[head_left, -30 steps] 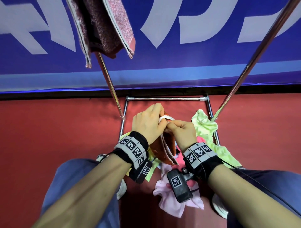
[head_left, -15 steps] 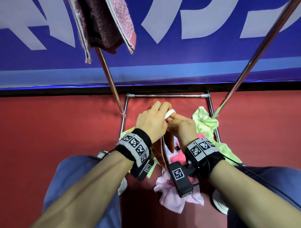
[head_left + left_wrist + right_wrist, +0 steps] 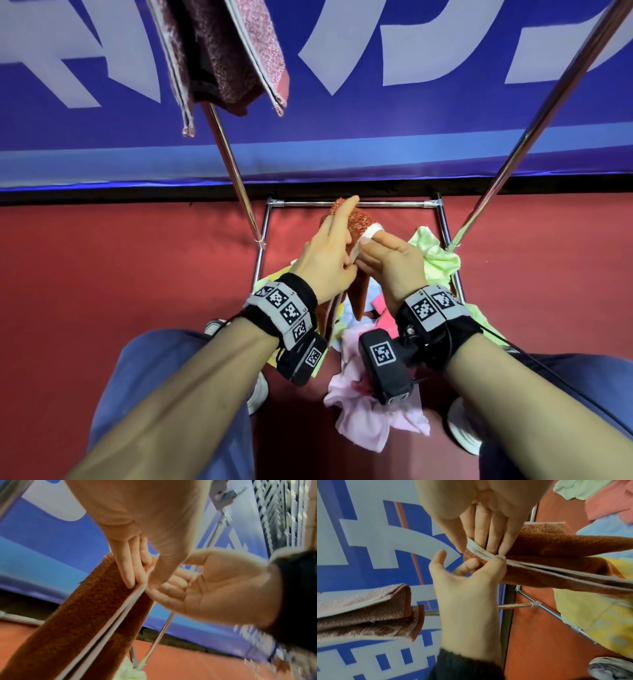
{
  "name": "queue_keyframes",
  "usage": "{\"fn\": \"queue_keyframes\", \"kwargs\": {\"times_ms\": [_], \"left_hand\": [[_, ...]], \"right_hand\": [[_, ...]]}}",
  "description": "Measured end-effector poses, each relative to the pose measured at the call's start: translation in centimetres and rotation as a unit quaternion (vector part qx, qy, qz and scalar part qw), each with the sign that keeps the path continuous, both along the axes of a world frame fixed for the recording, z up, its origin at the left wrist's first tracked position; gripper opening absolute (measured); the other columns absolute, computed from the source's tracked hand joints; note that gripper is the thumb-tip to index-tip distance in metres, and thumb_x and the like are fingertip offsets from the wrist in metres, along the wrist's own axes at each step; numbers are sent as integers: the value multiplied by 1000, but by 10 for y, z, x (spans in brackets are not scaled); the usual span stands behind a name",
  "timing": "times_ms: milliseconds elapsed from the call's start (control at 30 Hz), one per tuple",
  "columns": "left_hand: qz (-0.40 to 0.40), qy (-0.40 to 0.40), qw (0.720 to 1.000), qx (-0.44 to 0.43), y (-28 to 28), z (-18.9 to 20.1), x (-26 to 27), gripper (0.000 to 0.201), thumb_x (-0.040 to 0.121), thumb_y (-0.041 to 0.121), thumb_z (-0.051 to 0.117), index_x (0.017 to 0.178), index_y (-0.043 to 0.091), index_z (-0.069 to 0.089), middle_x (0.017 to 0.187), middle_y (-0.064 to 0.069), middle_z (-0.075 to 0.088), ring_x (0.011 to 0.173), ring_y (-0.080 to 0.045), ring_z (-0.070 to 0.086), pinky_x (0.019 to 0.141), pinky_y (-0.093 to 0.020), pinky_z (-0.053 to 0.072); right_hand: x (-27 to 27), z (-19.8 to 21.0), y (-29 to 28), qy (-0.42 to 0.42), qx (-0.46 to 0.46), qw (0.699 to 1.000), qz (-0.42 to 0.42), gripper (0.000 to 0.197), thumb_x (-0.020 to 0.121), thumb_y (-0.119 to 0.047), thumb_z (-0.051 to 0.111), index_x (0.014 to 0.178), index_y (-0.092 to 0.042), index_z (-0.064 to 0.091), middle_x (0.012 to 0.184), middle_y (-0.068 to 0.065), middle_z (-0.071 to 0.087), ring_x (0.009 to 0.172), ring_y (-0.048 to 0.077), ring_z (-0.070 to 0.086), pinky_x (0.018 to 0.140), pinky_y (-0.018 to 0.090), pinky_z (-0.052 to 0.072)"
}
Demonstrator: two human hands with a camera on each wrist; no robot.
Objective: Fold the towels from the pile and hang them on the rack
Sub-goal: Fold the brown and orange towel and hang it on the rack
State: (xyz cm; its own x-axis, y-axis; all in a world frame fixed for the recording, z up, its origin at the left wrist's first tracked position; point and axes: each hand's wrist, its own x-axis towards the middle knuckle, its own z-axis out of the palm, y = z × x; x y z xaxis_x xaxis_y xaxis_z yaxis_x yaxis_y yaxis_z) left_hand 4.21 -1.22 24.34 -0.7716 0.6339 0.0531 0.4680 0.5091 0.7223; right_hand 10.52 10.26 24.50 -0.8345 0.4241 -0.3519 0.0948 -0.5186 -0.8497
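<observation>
Red floor below; both hands, left hand (image 3: 327, 255) and right hand (image 3: 394, 262), pinch the towel (image 3: 72, 622) edges together, likely aligning layers for hanging.

Red floor (image 3: 102, 274); blue banner (image 3: 342, 113), pale lettering, behind.

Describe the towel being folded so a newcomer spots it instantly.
Start at the chrome rack standing on the red floor. Above the loose pile inside its base, both hands meet on the rust-orange towel: left hand, right hand. Unlike the pale crumpled pile towels, it is folded, white-edged and held up.
</observation>
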Motion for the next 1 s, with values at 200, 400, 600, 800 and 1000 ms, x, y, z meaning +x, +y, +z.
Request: {"fn": "queue_keyframes", "kwargs": {"times_ms": [200,400,600,800,1000], "left_hand": [[132,-34,988,70,-7,8,-26,61,80,11,74,136,16,48,100,1,62,78,-13,68,80,-23,52],[88,-212,966,120,-5,-4,-30,30,86,18,74,111,5,65,111,-9,73,100,-16,69,96,-34,52],[34,-246,951,186,-3,10,-26,26,100,-8,45,112,13,56,92,-2,68,82,-5,65,81,-21,52],[50,-270,931,239,-1,14,-20,37,101,-6,42,133,11,50,112,-11,69,99,-13,67,92,-27,53],[59,-322,905,273,-3,20,-18,63,91,-11,60,143,21,46,115,-10,72,101,-19,71,82,-28,57]], "right_hand": [[-7,3,23,-27,-12,998,-56,27,89,1,63,65,-12,64,63,6,58,52,13,50,58,25,55],[-7,14,28,-30,-2,999,-38,16,93,-1,58,107,4,64,64,6,60,44,10,48,40,17,42],[-7,18,32,-23,24,998,-56,12,93,-1,59,91,-7,69,68,6,63,51,12,53,50,21,46],[-10,9,31,-49,82,995,-29,14,93,-8,63,78,-8,61,52,0,56,39,9,48,38,18,42],[-9,-2,32,-81,157,984,-2,22,81,-18,78,70,-11,60,74,17,65,65,26,62,66,43,57]]}}
